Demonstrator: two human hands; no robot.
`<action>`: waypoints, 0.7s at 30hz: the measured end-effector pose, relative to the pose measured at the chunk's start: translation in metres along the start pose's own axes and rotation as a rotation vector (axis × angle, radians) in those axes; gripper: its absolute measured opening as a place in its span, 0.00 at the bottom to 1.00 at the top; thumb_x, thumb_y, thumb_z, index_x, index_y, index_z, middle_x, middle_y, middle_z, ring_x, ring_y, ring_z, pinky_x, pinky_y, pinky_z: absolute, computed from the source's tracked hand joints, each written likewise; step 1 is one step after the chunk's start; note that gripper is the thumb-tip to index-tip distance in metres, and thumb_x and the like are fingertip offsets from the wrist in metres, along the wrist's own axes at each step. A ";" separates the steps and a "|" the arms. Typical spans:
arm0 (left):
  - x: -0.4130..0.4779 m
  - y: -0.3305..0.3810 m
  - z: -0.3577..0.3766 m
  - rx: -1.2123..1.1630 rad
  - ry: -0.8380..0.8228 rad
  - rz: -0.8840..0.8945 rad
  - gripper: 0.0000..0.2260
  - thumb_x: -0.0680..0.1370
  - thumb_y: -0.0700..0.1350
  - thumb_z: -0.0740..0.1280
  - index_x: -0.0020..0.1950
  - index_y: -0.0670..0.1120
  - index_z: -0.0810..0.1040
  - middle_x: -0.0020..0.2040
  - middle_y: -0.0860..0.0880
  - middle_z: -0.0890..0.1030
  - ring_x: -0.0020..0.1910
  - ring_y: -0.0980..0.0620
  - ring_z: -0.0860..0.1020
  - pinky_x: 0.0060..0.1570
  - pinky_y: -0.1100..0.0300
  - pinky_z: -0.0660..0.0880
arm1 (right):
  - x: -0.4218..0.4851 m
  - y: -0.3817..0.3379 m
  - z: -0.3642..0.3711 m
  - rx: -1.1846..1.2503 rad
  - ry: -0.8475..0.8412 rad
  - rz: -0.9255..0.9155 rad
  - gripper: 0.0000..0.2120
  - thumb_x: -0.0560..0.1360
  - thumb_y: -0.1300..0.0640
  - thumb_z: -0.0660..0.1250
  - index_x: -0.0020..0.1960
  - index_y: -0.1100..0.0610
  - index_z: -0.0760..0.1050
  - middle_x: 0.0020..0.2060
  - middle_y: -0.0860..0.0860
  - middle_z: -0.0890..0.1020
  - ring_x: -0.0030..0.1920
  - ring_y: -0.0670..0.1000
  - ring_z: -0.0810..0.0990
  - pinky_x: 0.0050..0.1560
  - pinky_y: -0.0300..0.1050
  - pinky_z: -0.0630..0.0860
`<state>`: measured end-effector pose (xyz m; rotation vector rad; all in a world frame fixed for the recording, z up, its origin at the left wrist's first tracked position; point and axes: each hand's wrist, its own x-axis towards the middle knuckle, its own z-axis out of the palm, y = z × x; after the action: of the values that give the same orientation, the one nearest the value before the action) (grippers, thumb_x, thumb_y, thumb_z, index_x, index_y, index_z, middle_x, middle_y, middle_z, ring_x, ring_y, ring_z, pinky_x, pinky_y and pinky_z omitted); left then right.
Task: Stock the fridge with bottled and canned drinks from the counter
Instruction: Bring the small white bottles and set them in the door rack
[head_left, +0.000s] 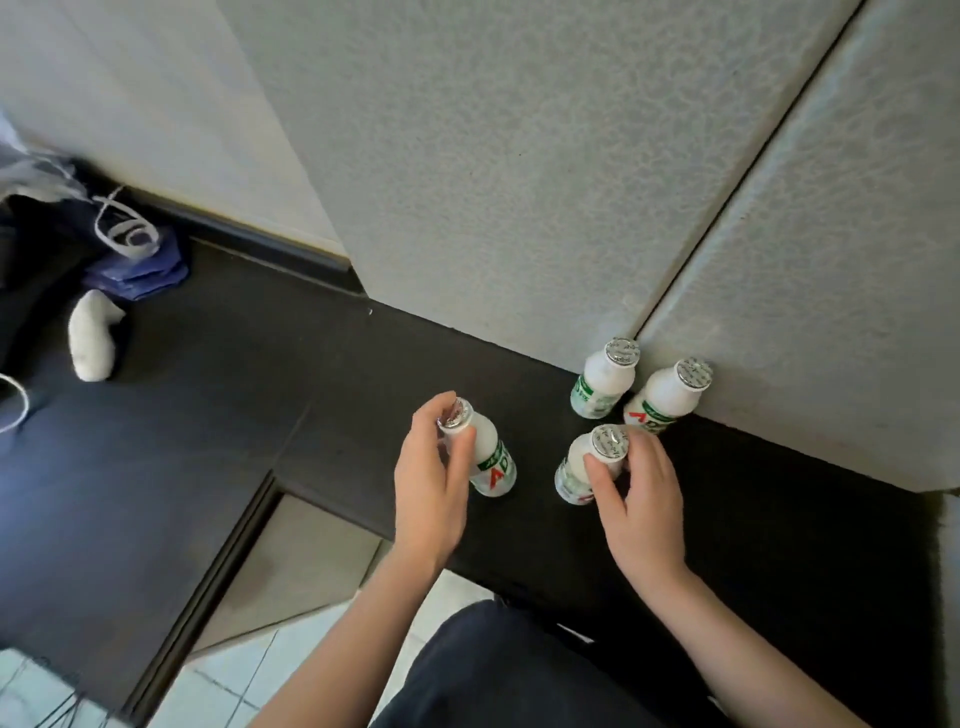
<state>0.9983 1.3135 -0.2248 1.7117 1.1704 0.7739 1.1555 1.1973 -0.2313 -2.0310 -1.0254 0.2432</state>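
Note:
Several small white drink bottles with foil caps and green-red labels stand on a black counter. My left hand grips the neck of the left bottle, fingers curled round just under its cap. My right hand pinches the neck of the near bottle. Two more bottles, one and another, stand untouched behind it against the grey textured wall panels. No fridge is in view.
At the far left of the counter lie a dark blue bag with white handles and a white cloth item. The counter's front edge drops to a tiled floor. My dark trouser leg shows at the bottom.

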 end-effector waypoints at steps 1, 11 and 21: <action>-0.012 -0.003 -0.010 -0.003 0.029 -0.024 0.16 0.80 0.49 0.61 0.59 0.71 0.66 0.60 0.57 0.76 0.57 0.54 0.77 0.58 0.53 0.75 | -0.005 -0.004 0.004 0.026 -0.027 -0.002 0.19 0.75 0.46 0.58 0.54 0.61 0.74 0.49 0.50 0.76 0.52 0.47 0.75 0.54 0.38 0.71; -0.151 -0.051 -0.098 -0.029 0.373 -0.328 0.14 0.79 0.50 0.62 0.59 0.69 0.69 0.55 0.65 0.76 0.52 0.62 0.76 0.47 0.68 0.75 | -0.053 -0.065 0.076 0.170 -0.513 -0.166 0.16 0.74 0.42 0.59 0.51 0.54 0.71 0.46 0.44 0.74 0.48 0.38 0.74 0.45 0.29 0.69; -0.324 -0.080 -0.192 -0.100 0.702 -0.450 0.12 0.76 0.49 0.64 0.54 0.66 0.70 0.51 0.66 0.76 0.48 0.64 0.76 0.44 0.71 0.72 | -0.198 -0.159 0.133 0.232 -0.902 -0.300 0.04 0.77 0.53 0.63 0.52 0.51 0.72 0.46 0.45 0.76 0.49 0.49 0.78 0.46 0.41 0.75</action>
<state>0.6881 1.0851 -0.2235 1.0362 1.8663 1.1555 0.8695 1.1812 -0.2327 -1.5094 -1.7188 1.1224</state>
